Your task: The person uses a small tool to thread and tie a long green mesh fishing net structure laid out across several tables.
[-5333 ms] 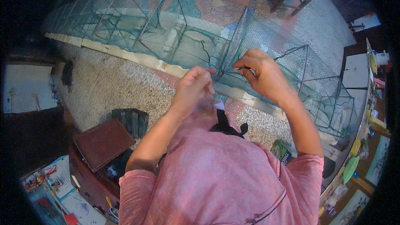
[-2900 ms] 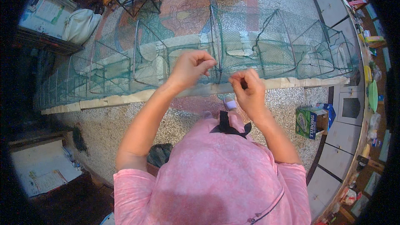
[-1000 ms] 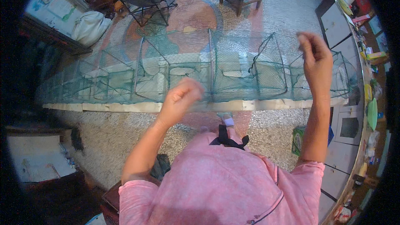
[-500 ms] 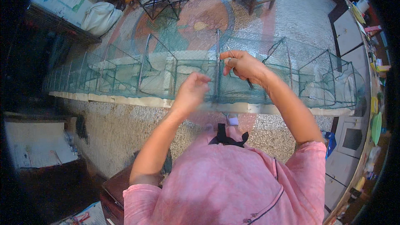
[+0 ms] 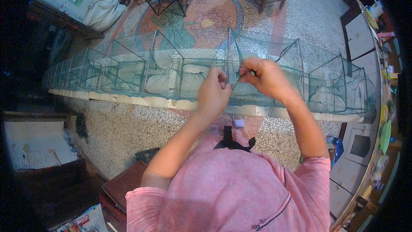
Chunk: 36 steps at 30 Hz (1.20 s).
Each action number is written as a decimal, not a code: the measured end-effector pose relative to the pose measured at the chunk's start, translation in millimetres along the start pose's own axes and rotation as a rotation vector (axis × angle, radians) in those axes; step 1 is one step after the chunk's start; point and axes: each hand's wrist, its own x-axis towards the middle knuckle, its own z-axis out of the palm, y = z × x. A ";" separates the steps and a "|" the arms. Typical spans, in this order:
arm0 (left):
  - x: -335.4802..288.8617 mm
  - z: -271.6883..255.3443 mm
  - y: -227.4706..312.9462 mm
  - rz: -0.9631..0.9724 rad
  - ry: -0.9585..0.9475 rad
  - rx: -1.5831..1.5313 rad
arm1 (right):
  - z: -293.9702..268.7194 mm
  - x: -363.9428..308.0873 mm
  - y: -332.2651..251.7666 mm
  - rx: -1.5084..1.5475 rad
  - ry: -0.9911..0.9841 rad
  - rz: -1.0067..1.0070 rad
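Fingers of both the left hand (image 5: pixel 213 93) and right hand (image 5: pixel 265 77) pinch green net (image 5: pixel 171 66) mesh; uneven pulling risks tearing it.

Green mesh over the long net trap (image 5: pixel 171 66), pale grey wire frames, cream plank (image 5: pixel 141 102) under it, speckled grey terrazzo floor (image 5: pixel 116 124) with an orange-and-teal floral medallion (image 5: pixel 206 15), pink shirt (image 5: pixel 231 189), dark piping, white sack (image 5: pixel 103 12), brown case (image 5: pixel 124 184)
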 end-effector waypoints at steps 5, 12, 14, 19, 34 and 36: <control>4.6 2.6 -19.2 0.140 -0.027 -0.187 | 24.3 21.8 -10.4 0.075 0.049 -0.035; -7.2 -11.5 -17.8 -0.043 -0.158 -0.358 | 32.8 30.2 -20.8 -0.024 0.047 -0.030; -7.0 -11.3 -26.4 0.024 -0.165 -0.244 | 29.7 27.3 -20.3 -0.052 -0.030 0.017; -3.0 -30.2 -30.8 0.012 -0.328 -0.285 | 8.7 -0.3 -18.9 0.035 0.110 0.045; 3.5 -35.8 -32.7 0.109 -0.373 -0.197 | 32.0 -41.0 -5.7 -0.085 0.152 -0.097; 4.0 -32.3 -38.9 0.097 -0.374 -0.218 | 38.4 -39.2 -1.6 0.014 0.140 -0.065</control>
